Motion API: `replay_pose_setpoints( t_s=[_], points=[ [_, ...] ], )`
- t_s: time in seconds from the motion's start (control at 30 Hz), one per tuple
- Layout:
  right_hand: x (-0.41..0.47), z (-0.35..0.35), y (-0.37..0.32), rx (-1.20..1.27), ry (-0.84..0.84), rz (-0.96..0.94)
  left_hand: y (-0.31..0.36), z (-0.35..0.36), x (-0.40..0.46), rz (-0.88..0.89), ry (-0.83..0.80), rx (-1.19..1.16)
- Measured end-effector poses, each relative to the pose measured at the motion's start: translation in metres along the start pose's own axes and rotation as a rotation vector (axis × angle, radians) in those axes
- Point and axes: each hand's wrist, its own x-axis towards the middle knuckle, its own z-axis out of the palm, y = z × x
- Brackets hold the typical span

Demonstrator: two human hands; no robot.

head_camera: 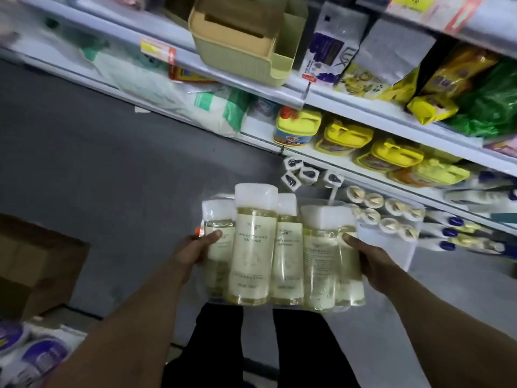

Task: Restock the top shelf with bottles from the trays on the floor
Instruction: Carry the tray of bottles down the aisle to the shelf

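Carrying wrapped pale-yellow bottles (282,247) shelfward.
Left hand (195,250) and right hand (372,261) clamp the bundle's sides; best kept level while lifting.

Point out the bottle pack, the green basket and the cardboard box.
bottle pack (253,247), head view, on the label of the tallest bottle.
green basket (235,50), head view, on its ribbed front wall.
cardboard box (36,264), head view, on its top face at the left edge.

Left hand (195,252) & right hand (376,266) grip a bundle of pale bottles (279,247) betw. them, near stocked shelves (349,105).
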Motion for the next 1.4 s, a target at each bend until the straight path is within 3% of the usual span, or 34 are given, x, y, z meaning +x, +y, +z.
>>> replay_pose_setpoints(
  t_s=[0.57, 1.4],
  points=[
    [0.112, 0.045, 0.035, 0.144, 0.013, 0.012, 0.007, -0.023, 0.141, 0.058, -0.004, 0.153],
    [0.237, 0.023, 0.059, 0.195, 0.120, 0.015, -0.026, 0.020, 0.285, 0.034, -0.057, 0.171]
  ],
)
